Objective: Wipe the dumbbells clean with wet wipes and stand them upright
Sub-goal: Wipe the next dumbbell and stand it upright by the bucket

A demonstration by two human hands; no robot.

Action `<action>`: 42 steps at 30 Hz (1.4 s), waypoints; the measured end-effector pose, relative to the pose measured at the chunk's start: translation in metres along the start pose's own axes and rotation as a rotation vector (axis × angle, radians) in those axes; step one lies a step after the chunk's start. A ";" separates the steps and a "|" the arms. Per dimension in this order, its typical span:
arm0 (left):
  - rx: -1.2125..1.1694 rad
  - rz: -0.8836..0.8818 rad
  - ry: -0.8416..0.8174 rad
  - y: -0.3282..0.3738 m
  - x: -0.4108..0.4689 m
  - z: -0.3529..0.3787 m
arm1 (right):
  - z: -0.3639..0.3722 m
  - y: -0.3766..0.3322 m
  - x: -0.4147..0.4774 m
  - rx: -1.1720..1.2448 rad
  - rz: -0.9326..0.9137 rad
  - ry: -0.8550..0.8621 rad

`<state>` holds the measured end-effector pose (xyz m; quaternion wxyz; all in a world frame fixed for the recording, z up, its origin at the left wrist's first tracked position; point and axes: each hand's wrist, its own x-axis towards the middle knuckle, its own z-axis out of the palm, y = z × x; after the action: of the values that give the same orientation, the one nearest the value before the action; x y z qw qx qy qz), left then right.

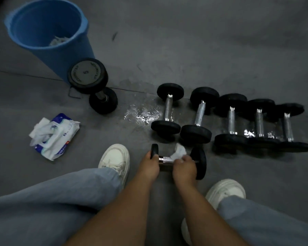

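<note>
While your left hand (149, 164) grips the small dumbbell (199, 163) by its left end, your right hand (185, 166) presses a wet wipe (179, 152) around its handle. Five dumbbells (229, 119) lie flat just beyond.

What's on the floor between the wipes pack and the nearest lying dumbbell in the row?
Head view: only bare grey floor with a wet patch beside that dumbbell; nothing else past the wipes pack.

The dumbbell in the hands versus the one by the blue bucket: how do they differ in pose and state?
The held dumbbell lies level, gripped by the left hand and wiped with a wet wipe under the right hand; the dumbbell by the bucket stands on end, untouched. Its upper face shows a grey disc marked 5; the held one shows no marking. Both have black ends and metal handles.
</note>
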<state>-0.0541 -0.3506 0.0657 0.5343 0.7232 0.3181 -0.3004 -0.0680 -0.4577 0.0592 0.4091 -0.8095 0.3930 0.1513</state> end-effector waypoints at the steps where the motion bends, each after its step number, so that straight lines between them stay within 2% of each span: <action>1: 0.011 0.005 -0.003 0.000 0.000 0.000 | 0.000 -0.001 -0.004 -0.097 -0.043 -0.152; 2: 0.019 0.014 -0.003 0.002 0.001 0.001 | 0.002 0.000 -0.008 -0.161 -0.082 -0.302; 3: 0.019 0.009 0.001 0.006 0.002 0.002 | 0.002 0.001 -0.012 -0.158 -0.080 -0.368; 4: 0.013 0.002 0.010 0.011 0.004 0.002 | 0.000 0.001 -0.012 -0.071 -0.070 -0.332; 7: 0.001 -0.014 0.001 0.013 0.013 -0.001 | -0.010 0.007 0.000 0.177 -0.014 0.057; 8: 0.003 -0.013 -0.004 0.012 0.015 -0.001 | -0.015 0.009 0.002 0.198 -0.016 0.110; 10: 0.005 -0.013 0.008 0.012 0.018 -0.001 | -0.018 0.012 0.007 0.124 -0.017 0.036; 12: -0.006 -0.021 0.017 0.015 0.020 0.001 | -0.010 0.011 0.006 -0.105 -0.020 -0.205; 13: -0.019 -0.022 0.025 0.016 0.022 0.001 | -0.005 0.009 0.003 -0.138 -0.034 -0.270; 14: -0.029 -0.018 0.036 0.016 0.023 0.001 | 0.001 0.007 0.002 -0.090 -0.083 -0.230; 17: -0.030 0.003 0.078 0.016 0.026 0.001 | 0.002 -0.006 0.009 0.082 -0.210 0.146; 18: -0.026 0.010 0.091 0.015 0.026 0.002 | 0.002 -0.011 0.013 0.072 -0.222 0.165; 20: -0.001 0.014 0.114 0.016 0.026 0.003 | 0.011 -0.013 0.016 -0.020 -0.203 0.026; 22: 0.019 0.015 0.125 0.022 0.027 0.003 | 0.024 -0.008 0.010 -0.144 -0.158 -0.190; 23: 0.037 0.012 0.128 0.024 0.030 0.003 | 0.027 -0.009 0.005 -0.144 -0.132 -0.235; 24: 0.063 0.010 0.128 0.024 0.032 0.003 | 0.026 -0.010 0.002 -0.105 -0.114 -0.205; 27: 0.101 0.014 0.138 0.023 0.038 0.005 | 0.008 -0.011 0.015 0.035 -0.112 0.089; 28: 0.107 0.014 0.141 0.024 0.039 0.005 | 0.001 -0.012 0.021 0.013 -0.084 0.103; 31: 0.157 0.037 0.150 0.026 0.042 0.006 | 0.008 -0.008 0.022 -0.133 -0.056 -0.109; 33: 0.169 0.053 0.167 0.029 0.042 0.006 | 0.019 -0.007 0.012 -0.047 -0.146 -0.194; 34: 0.167 0.061 0.174 0.028 0.043 0.006 | 0.020 -0.008 0.014 0.029 -0.151 -0.136; 36: 0.180 0.066 0.181 0.027 0.042 0.005 | 0.013 -0.006 0.027 0.202 -0.093 0.113; 37: 0.184 0.066 0.181 0.028 0.041 0.005 | 0.009 -0.004 0.032 0.230 -0.075 0.202; 38: 0.175 0.061 0.176 0.028 0.041 0.004 | 0.008 -0.002 0.033 0.196 -0.078 0.209; 39: 0.164 0.059 0.170 0.028 0.042 0.003 | 0.014 0.000 0.029 0.137 -0.096 0.142; 41: 0.145 0.052 0.153 0.029 0.045 0.001 | 0.032 0.003 0.014 0.103 -0.113 -0.126; 42: 0.119 0.046 0.143 0.029 0.045 0.000 | 0.035 0.002 0.008 0.141 -0.117 -0.166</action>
<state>-0.0036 -0.3507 0.0481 0.4729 0.7804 0.3202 -0.2544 -0.0618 -0.4349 0.0320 0.5044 -0.7848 0.3198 0.1655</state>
